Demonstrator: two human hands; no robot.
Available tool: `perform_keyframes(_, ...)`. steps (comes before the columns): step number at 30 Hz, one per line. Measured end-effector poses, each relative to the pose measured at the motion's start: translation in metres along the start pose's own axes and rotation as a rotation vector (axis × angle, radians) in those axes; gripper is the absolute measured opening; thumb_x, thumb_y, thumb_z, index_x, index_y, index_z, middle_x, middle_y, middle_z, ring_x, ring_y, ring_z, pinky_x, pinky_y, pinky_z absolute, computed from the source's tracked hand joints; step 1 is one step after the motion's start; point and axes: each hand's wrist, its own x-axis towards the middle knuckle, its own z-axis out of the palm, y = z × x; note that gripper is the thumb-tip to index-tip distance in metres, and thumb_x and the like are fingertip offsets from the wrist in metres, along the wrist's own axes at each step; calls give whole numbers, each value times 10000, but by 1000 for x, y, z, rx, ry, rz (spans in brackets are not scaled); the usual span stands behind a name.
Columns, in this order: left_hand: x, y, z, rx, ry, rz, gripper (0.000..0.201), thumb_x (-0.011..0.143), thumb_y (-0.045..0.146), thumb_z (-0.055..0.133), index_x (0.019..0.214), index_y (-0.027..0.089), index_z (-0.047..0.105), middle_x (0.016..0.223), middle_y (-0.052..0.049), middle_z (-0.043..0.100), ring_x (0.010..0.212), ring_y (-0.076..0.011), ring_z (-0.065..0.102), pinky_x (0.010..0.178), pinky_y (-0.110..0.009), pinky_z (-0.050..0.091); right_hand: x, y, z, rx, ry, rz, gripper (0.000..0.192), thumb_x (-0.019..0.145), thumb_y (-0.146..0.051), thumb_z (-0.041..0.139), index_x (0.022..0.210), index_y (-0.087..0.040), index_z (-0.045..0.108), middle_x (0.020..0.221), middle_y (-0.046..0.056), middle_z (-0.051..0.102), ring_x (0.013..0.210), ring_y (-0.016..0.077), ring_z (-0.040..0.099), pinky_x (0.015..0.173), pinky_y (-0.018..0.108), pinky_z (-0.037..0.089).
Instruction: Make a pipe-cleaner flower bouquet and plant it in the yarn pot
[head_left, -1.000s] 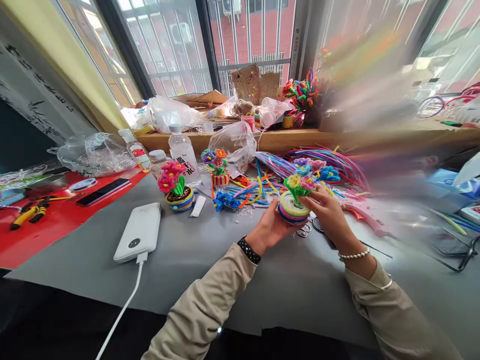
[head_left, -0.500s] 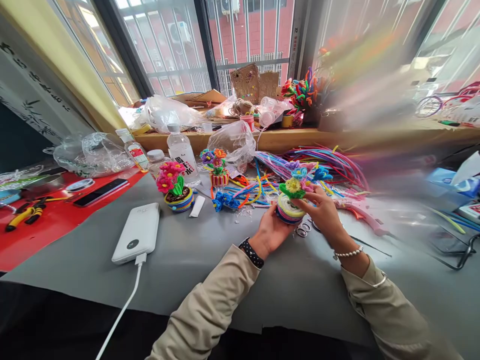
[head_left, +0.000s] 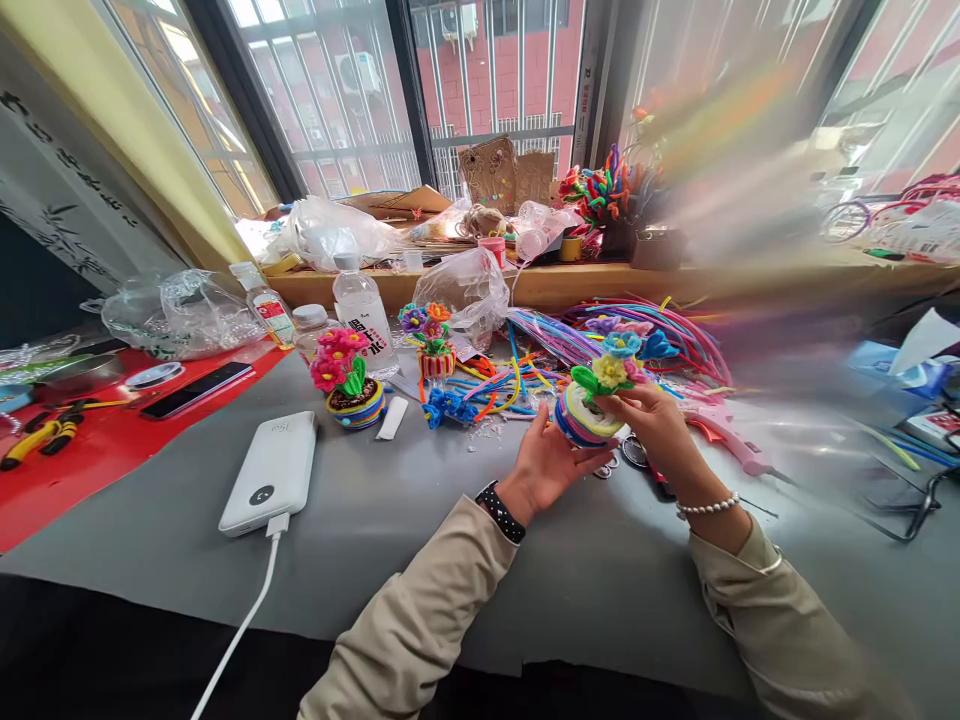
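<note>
A small flower pot (head_left: 581,418) wrapped in colored pipe cleaners hangs tilted over the table, with yellow, blue, pink and purple pipe-cleaner flowers (head_left: 609,370) on top. My right hand (head_left: 660,425) has its fingers closed on the pot at its upper right side, by the base of the flowers; the exact grip is partly hidden. Just below and left of the pot, my left hand (head_left: 544,465) is palm up with thumb and fingers apart. Its fingertips reach under the pot, and whether they touch it I cannot tell.
Two other flower pots, one pink-flowered (head_left: 356,405) and one striped (head_left: 436,360), stand left beside bottles (head_left: 364,310). Loose pipe cleaners (head_left: 525,340) lie behind. A white power bank (head_left: 270,470) is at left, a pink glue gun (head_left: 739,440) at right, pliers (head_left: 45,435) far left.
The flower pot has moved slightly right and tilted, with my right hand on it. My left hand has opened, its thumb now away from the pot.
</note>
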Motion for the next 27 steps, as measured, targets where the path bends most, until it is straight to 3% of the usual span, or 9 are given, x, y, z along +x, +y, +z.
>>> perform_keyframes(6, -1, 2, 1, -94, -29, -1, 565, 838, 483, 289, 1228, 92, 414, 976, -146, 625, 898, -267, 601, 852, -386, 382, -2, -10, -1, 40, -124, -42, 288, 664, -426, 635, 860, -221, 687, 1191, 68, 514, 1162, 267, 412, 888, 368, 422)
perform_keyframes(9, -2, 2, 2, -121, -26, 26, 562, 832, 472, 315, 1227, 84, 411, 985, -159, 619, 920, -274, 595, 854, -376, 394, -2, -12, -3, -26, -52, -118, 243, 676, -410, 631, 828, -227, 681, 1164, 65, 511, 1155, 242, 416, 903, 365, 407)
perform_keyframes(15, -1, -1, 0, -138, -19, 72, 539, 805, 460, 382, 1169, 70, 457, 969, -160, 625, 890, -286, 604, 859, -406, 400, -2, -14, -6, -359, 43, -220, 207, 665, -417, 627, 702, -225, 695, 1085, 70, 539, 1080, 259, 458, 933, 417, 341)
perform_keyframes(27, 0, -4, 0, -130, 35, 89, 499, 816, 433, 361, 1090, 43, 509, 912, -162, 633, 857, -258, 604, 860, -391, 392, 0, -21, -5, -578, -3, -194, 249, 646, -425, 623, 759, -218, 705, 863, 86, 586, 884, 277, 528, 738, 406, 421)
